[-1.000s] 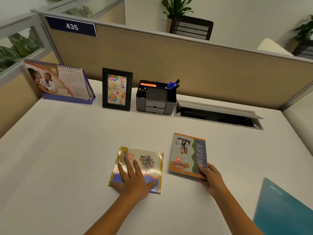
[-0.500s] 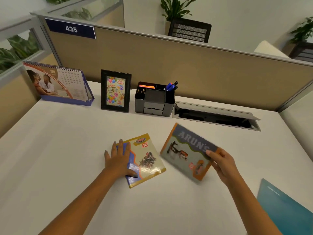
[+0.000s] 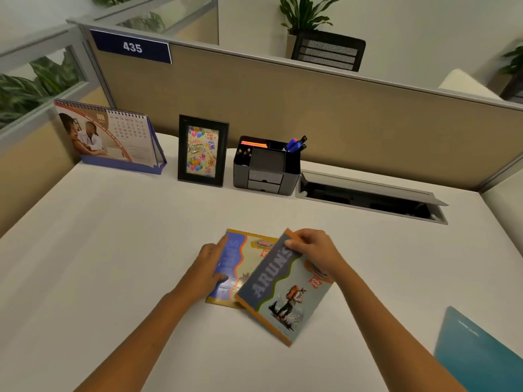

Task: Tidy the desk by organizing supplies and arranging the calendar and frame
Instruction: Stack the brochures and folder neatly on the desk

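Two thin notebooks lie mid-desk. My right hand [image 3: 314, 250] grips the top edge of the grey-and-orange "ARUN'S" notebook [image 3: 283, 292], which overlaps the right side of the yellow-and-blue notebook [image 3: 249, 256]. My left hand [image 3: 209, 264] rests on the left part of the yellow-and-blue notebook, fingers straight along its edge. At the back stand a spiral desk calendar [image 3: 110, 137], a black picture frame [image 3: 202, 151] with a birthday card, and a grey desk organizer [image 3: 266, 168] holding pens and sticky notes.
A teal folder [image 3: 481, 355] lies at the desk's near right corner. An open cable tray [image 3: 368, 196] is set into the desk behind the notebooks. A tan partition [image 3: 311, 108] walls off the back.
My right hand has carried the grey-and-orange notebook leftward and turned it, laying it partly over the yellow-and-blue one. My left hand turned that notebook upright and slid to its left edge.
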Demonstrator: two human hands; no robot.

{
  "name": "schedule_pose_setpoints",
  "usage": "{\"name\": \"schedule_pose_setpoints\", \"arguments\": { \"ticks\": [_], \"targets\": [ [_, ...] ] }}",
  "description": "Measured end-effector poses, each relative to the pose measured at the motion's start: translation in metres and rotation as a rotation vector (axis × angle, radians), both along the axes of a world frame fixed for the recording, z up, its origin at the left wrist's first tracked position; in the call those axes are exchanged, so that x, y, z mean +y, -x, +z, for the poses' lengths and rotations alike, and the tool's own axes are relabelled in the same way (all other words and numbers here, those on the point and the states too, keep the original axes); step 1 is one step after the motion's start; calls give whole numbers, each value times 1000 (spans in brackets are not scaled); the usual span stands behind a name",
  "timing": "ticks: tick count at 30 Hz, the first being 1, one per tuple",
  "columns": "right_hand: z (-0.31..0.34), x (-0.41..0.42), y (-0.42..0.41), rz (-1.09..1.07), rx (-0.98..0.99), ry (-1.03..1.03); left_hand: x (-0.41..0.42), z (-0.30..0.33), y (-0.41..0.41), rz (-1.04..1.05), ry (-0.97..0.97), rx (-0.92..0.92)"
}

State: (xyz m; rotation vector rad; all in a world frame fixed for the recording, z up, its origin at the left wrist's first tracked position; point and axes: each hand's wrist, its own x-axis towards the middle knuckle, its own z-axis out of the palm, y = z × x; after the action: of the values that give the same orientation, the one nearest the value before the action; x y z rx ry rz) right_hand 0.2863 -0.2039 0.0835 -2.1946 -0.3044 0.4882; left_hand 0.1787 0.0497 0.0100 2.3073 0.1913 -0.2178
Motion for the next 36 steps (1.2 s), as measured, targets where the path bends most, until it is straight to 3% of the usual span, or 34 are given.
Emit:
{"name": "schedule_pose_setpoints", "arguments": {
  "ticks": [4,9,14,19,22,27,31,36],
  "targets": [
    [-24,40,-7,115,-32,131,-10,-3,-1,314,56,3],
    [-39,77,-14,118,-89,171,-24,-2,-3,338,-123,78],
    [-38,92,-11,-3,-185,123,-41,-7,3,323,-421,119],
    [-46,63,25,-356,-128,361,-53,-3,-3,416,-486,150],
    [-60,48,53,-472,56,410,-51,1,-7,484,-360,212],
    [-77,41,78,-515,269,117,-47,-1,-10,451,-29,313],
    [-63,29,85,-553,385,-124,-55,8,5,525,470,187],
    [-36,24,94,-422,369,-427,-57,26,17,421,607,-77]
  ]
}}
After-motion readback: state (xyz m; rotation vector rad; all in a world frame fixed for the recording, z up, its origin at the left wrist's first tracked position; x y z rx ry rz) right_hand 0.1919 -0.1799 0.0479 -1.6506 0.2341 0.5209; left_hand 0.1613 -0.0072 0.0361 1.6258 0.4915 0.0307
